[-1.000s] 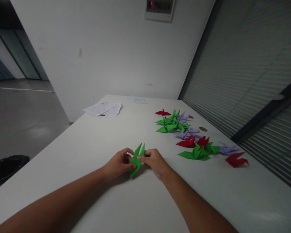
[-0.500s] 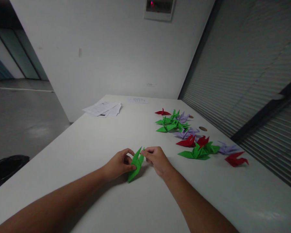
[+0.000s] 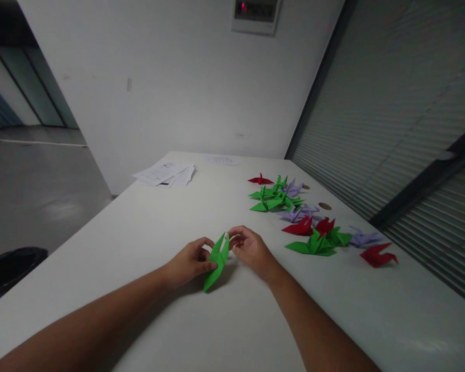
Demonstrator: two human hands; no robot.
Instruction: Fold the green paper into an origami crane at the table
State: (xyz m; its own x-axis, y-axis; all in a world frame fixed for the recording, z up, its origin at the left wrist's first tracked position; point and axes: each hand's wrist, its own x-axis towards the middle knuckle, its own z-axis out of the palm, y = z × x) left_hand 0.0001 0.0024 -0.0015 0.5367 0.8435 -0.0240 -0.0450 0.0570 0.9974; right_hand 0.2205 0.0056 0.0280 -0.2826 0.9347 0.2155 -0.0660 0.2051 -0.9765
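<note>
A half-folded green paper piece stands on the white table, long and pointed with two narrow tips up. My left hand pinches its middle from the left, between thumb and fingers. My right hand is at its upper right, thumb and forefinger pinching one of the top tips.
Several finished paper cranes in green, red and lilac lie in a row along the table's right side, beside a window blind. A stack of white sheets lies at the far left. A dark object sits on the floor at left.
My right hand has slid from the paper's middle up to its top tip. The paper has tilted and shifted a little left. My left hand has stayed put.
</note>
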